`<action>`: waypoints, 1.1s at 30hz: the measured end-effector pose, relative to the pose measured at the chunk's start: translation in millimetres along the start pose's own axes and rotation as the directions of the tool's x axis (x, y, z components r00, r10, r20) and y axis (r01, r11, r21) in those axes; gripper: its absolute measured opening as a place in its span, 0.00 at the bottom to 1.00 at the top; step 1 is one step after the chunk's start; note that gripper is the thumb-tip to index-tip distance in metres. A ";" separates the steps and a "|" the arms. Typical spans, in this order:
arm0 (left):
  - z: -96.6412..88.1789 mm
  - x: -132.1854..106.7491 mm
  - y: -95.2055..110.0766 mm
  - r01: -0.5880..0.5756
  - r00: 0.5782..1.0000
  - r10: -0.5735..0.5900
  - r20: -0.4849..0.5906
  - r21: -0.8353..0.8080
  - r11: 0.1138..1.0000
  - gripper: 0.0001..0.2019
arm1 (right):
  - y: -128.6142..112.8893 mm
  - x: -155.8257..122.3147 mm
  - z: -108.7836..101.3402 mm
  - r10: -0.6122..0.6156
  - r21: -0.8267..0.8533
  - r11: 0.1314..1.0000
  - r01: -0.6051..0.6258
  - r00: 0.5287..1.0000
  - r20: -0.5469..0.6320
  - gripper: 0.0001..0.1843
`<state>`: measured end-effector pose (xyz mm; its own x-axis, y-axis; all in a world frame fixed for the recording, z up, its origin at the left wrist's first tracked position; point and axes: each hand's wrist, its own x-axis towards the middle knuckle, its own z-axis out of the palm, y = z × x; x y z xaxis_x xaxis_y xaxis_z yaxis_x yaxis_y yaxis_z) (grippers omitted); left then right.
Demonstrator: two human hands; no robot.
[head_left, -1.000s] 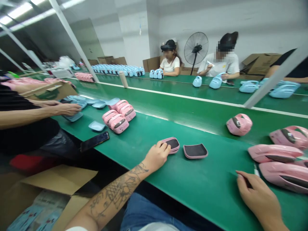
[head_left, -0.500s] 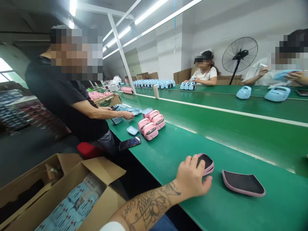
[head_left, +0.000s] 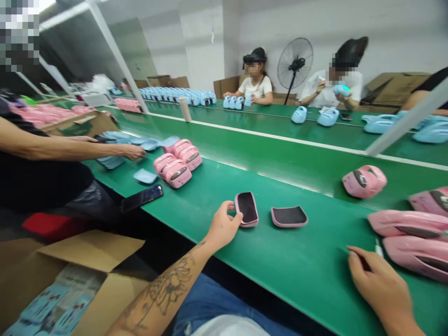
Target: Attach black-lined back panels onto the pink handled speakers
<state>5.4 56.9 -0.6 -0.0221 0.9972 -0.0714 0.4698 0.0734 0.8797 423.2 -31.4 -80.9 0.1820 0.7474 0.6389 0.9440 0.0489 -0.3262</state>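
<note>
My left hand [head_left: 222, 226] rests on the green conveyor belt [head_left: 301, 261], its fingers apart and their tips at the edge of a black pad with a pink rim [head_left: 247, 209]. A matching pad [head_left: 289, 217] lies flat to its right. My right hand [head_left: 380, 289] is at the lower right, near large pink plastic casings [head_left: 416, 255] and a small white stick [head_left: 378, 248]. A small dark thing [head_left: 364, 264] shows at its fingers, and I cannot tell whether it is held. Another pink casing [head_left: 364, 181] lies farther along the belt.
Across the belt, a co-worker's hand [head_left: 135, 151] reaches over blue pieces [head_left: 111, 162] beside a group of pink casings [head_left: 174, 167]. A phone [head_left: 142, 198] lies on the belt edge. An open cardboard box [head_left: 87, 261] stands below left. More workers sit at a parallel belt behind.
The view swung left and came back. The pad under my left hand is now uncovered and turned lengthwise, with the hand beside it. The co-worker's hand has moved along the blue pieces.
</note>
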 end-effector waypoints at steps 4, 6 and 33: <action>1.5 -19.6 8.0 -0.019 0.995 0.021 0.093 -0.021 1.000 0.13 | -1.1 -0.6 0.4 0.037 -0.026 0.999 -0.036 0.998 0.059 0.17; -2.8 -21.9 9.9 -0.041 0.995 0.040 0.089 0.009 0.999 0.11 | -4.9 0.1 -2.3 0.059 -0.021 0.998 -0.057 0.995 0.081 0.17; -17.8 57.2 -3.9 -0.146 0.950 0.137 0.282 0.014 0.989 0.35 | -90.7 57.2 55.0 0.400 0.412 0.688 -0.597 0.786 0.471 0.34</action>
<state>-13.3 113.9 0.2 0.2925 0.9529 -0.0803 0.4800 -0.0736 0.8742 332.8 43.3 -53.1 0.3911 0.9193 0.0437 0.4274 -0.1394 -0.8932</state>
